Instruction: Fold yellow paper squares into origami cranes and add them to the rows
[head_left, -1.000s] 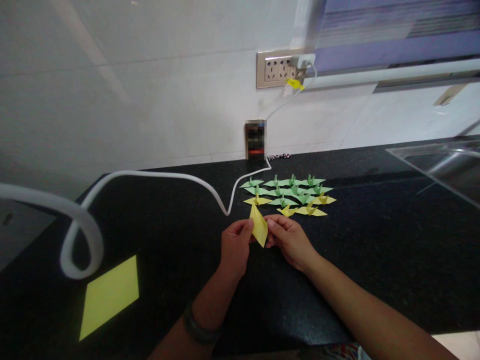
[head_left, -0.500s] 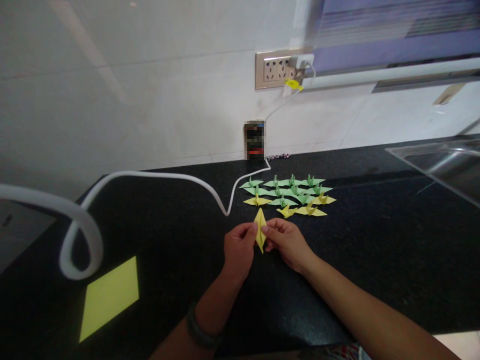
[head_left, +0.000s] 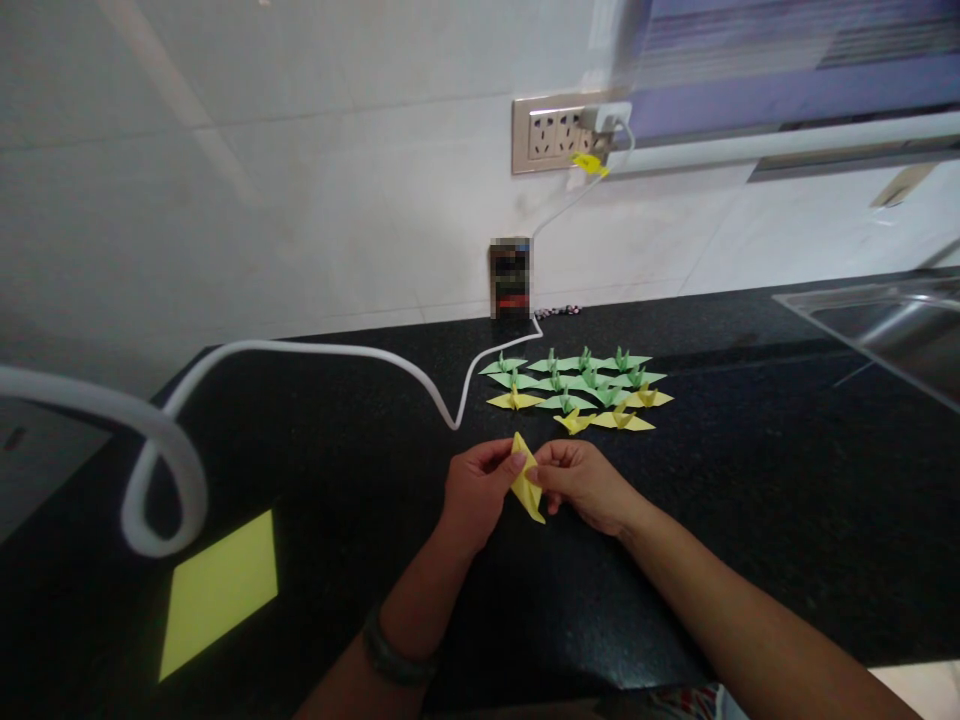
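Over the black countertop [head_left: 750, 480], both hands meet around a small folded yellow paper piece [head_left: 526, 480], held just above the surface and close in front of the person. The left hand [head_left: 474, 488] pinches the paper's upper left edge between thumb and fingertips, and the right hand [head_left: 585, 480] pinches it from the other side, fingers pressed together on the fold. Half a second ago the piece stood nearly upright, a narrow point aimed at the wall; now it tilts, its top leaning left and its lower tip swinging out to the right. A second back it looked wider and flatter, a broad kite shape held higher, so it has come lower and narrower since. The hands have barely shifted across the counter.

Just beyond the fingers sits a tidy cluster of finished paper cranes [head_left: 577, 385], green ones toward the wall and yellow ones in the near row, none touched and all where they were. A white cable [head_left: 337, 352] loops across the counter from the left and runs up to the wall socket [head_left: 559, 135]. Near the left front edge lies a flat yellow paper square [head_left: 219, 590], well apart from both hands, unmoved. A dark band shows on the left wrist.
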